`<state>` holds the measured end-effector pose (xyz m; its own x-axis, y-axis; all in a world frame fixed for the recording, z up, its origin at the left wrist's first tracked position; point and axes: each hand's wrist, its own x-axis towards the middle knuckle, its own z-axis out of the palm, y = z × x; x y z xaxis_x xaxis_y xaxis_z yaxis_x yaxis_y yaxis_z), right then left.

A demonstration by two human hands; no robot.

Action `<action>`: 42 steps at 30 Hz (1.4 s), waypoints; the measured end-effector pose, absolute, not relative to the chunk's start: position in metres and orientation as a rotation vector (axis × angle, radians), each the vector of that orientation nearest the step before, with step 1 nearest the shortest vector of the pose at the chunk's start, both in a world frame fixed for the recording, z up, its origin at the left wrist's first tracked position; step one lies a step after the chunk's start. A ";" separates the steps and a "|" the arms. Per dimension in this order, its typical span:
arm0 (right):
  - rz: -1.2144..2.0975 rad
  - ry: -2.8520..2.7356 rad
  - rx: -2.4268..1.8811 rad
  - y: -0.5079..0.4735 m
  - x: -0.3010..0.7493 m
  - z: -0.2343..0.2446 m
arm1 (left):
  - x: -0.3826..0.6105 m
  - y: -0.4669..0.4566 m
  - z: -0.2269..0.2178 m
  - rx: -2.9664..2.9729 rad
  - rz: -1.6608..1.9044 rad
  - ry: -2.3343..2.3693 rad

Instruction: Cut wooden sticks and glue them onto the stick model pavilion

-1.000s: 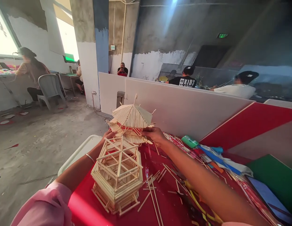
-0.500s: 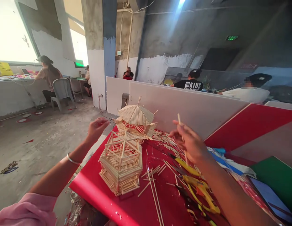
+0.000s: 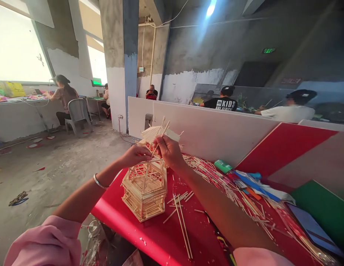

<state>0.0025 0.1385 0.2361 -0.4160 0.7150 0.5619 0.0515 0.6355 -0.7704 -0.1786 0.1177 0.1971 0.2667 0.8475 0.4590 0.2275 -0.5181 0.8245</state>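
Note:
My right hand [image 3: 169, 150] pinches a thin wooden stick [image 3: 165, 127], held slanting with its top up and to the right. The fingertips of my left hand [image 3: 134, 156] close around the lower end of that stick. Just below both hands stands a six-sided model building made of wooden sticks [image 3: 144, 195], with an open frame on top. Behind the hands, a roofed stick model [image 3: 149, 133] is partly covered by them. Whether the held stick touches the open frame is hard to see.
Loose sticks [image 3: 199, 167] lie heaped on the red tabletop [image 3: 160, 240]. Two long sticks [image 3: 183, 227] point toward me. At right are a green box [image 3: 223, 166], a phone-like dark slab [image 3: 316, 229] and a green board [image 3: 324, 210]. White panels [image 3: 216, 127] stand behind; people sit beyond.
My right hand has moved left with the stick, over the models. My left hand has moved right to meet it and closed on the stick's lower end. The view has shifted slightly.

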 end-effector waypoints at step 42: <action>1.070 -1.837 -0.940 0.085 0.088 0.199 | -0.176 0.115 0.190 2.029 1.324 1.246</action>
<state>0.0876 0.0847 0.1989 -0.4093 0.8738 0.2626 0.2024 0.3676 -0.9077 -0.1759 0.1149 0.1900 0.1476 0.8487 0.5078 0.4549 -0.5142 0.7271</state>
